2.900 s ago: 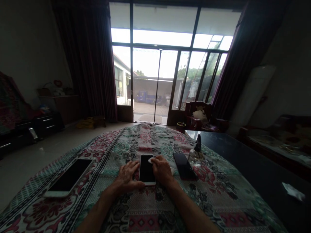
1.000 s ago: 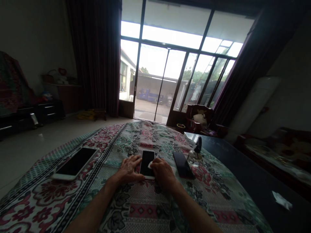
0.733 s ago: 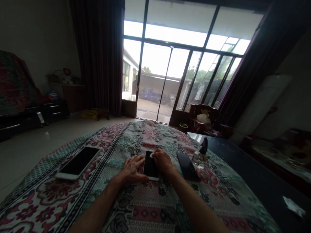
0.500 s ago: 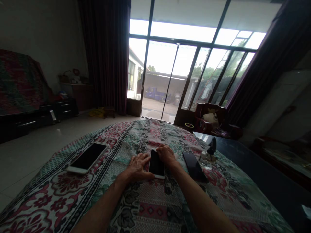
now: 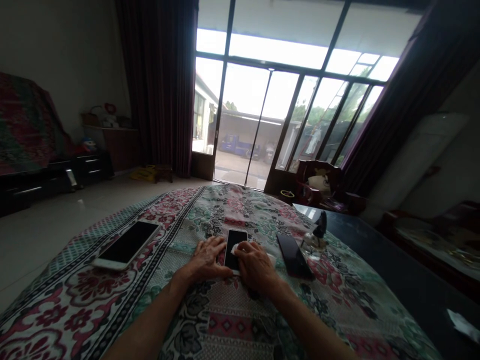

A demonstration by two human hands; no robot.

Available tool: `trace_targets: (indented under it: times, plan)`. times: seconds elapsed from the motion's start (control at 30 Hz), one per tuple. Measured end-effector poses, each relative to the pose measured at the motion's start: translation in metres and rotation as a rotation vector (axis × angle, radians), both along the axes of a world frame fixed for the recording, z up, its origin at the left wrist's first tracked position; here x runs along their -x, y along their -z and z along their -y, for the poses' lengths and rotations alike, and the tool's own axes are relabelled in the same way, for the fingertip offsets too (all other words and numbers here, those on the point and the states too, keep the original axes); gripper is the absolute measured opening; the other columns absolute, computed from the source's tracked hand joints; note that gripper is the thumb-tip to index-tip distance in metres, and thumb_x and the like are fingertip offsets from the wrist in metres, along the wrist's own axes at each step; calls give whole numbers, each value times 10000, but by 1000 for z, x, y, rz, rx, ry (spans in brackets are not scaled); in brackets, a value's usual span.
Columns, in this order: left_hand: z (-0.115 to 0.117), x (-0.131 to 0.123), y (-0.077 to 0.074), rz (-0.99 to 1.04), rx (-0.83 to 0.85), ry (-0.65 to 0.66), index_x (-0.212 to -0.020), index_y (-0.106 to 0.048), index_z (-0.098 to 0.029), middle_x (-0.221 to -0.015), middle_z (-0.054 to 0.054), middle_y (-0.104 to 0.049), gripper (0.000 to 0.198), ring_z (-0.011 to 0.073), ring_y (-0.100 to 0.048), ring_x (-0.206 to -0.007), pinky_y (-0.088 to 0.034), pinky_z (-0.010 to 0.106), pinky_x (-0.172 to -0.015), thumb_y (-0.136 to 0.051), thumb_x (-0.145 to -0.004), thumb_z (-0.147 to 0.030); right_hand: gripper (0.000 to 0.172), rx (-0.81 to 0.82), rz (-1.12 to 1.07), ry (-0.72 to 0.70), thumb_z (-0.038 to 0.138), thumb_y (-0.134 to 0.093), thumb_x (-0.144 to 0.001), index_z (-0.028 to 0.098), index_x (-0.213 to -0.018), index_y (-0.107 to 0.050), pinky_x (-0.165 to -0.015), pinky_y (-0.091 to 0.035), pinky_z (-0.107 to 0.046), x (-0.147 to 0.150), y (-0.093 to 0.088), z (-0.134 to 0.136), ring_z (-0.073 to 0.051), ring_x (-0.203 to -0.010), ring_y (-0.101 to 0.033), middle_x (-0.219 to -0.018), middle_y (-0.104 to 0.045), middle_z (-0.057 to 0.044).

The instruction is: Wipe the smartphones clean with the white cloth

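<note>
On a flowered bedspread (image 5: pixel 157 320): one phone (image 5: pixel 233 245) lying flat, left hand (image 5: pixel 208 260) open against its edge; right hand (image 5: pixel 257 267) closed, apparently gripping a white cloth (image 5: pixel 235 249) on the screen; white phone (image 5: pixel 125 244) left, dark phone (image 5: pixel 294 256) right.

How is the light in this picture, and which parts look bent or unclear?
Head view: the glass doors are blown white, the curtains lie in deep shadow; the wide lens bends the door frames and domes the patterned tablecloth; the left hand and right hand look dim but sharp.
</note>
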State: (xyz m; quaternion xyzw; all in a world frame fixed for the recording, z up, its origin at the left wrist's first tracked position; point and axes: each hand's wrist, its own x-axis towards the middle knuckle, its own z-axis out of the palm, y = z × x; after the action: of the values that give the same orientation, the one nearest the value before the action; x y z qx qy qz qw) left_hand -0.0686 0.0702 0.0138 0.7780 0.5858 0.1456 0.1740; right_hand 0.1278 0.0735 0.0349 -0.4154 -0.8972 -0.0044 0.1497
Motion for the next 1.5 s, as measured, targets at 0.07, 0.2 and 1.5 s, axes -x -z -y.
trace_targets:
  times: [0.07, 0.2, 1.5]
  plan:
    - [0, 0, -1, 1, 0, 6, -1427, -459, -235, -1570, 78, -339, 885, 354, -230, -1454, -179, 499, -1181, -701, -660, -603, 288, 8, 12, 17, 163, -455, -892, 253, -1025, -694, -895, -355, -297, 2, 0, -8, -200, -982, -541, -1075, -637, -49]
    - [0, 1, -1, -5, 1, 19, -1442, -439, -247, -1574, 74, -331, 895, 348, -231, -1455, -175, 501, -1182, -701, -658, -592, 292, 18, 43, 67, 163, -439, -907, 234, -953, -719, -865, -357, -294, 15, -3, -39, -202, -959, -545, -1045, -657, -55]
    - [-3, 2, 6, 69, -45, -4, -1384, -509, -227, -1538, 93, -396, 888, 348, -287, -1434, -194, 492, -1182, -739, -617, -611, 265, -13, 32, 81, 190, -467, -918, 224, -838, -718, -856, -366, -279, 38, 0, -54, -184, -939, -555, -993, -665, -39]
